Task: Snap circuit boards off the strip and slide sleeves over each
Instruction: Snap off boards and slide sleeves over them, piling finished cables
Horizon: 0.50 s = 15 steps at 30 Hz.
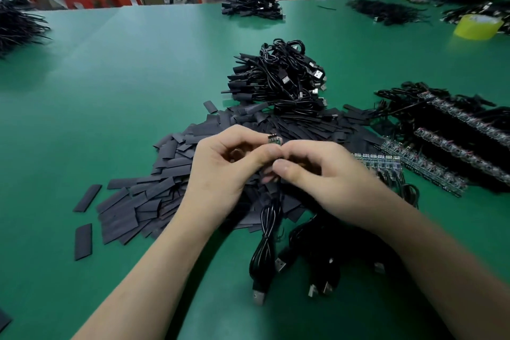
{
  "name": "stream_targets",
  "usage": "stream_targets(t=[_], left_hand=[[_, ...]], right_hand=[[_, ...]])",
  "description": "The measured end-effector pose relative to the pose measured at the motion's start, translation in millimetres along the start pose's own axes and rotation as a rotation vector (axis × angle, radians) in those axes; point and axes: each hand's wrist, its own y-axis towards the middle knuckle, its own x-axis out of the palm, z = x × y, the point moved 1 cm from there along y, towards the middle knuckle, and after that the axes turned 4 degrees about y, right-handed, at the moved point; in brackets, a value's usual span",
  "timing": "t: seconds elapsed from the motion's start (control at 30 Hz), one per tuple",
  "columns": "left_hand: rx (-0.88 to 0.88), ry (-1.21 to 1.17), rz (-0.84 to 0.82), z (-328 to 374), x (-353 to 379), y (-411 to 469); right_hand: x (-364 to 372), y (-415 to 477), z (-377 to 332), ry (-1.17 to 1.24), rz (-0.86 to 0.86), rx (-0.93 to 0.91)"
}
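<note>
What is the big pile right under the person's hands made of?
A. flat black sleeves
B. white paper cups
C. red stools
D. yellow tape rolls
A: the left hand and right hand, pinching a small circuit board, sit over a heap of flat black sleeves spread on the green table.
</note>
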Motion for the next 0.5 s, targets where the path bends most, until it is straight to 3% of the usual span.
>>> stream_targets(t=[0.07, 0.2, 0.33, 0.4, 0.5], left_hand=[[0.073, 0.200, -0.017, -2.1, -2.0, 0.7], [0.265, 0.827, -0.169, -8.6, -9.7, 2.4], [0.290, 1.041, -0.255, -9.8, -13.7, 3.7], [0.332, 1.067, -0.241, -8.3, -14.0, 4.0], [0.390, 1.091, -0.217, -7.1, -13.8, 2.6]], right_hand=[[-1.4, 0.0, 1.2, 0.145, 0.036, -0.010], [-16.5, 1.5, 3.2, 0.601, 0.226, 0.037], [-31.4, 0.4, 2.8, 0.974, 0.336, 0.055], [-34.4, -0.6, 3.9, 0.963, 0.350, 0.085], [-30.7, -0.3, 9.8, 0.743, 0.287, 0.124]])
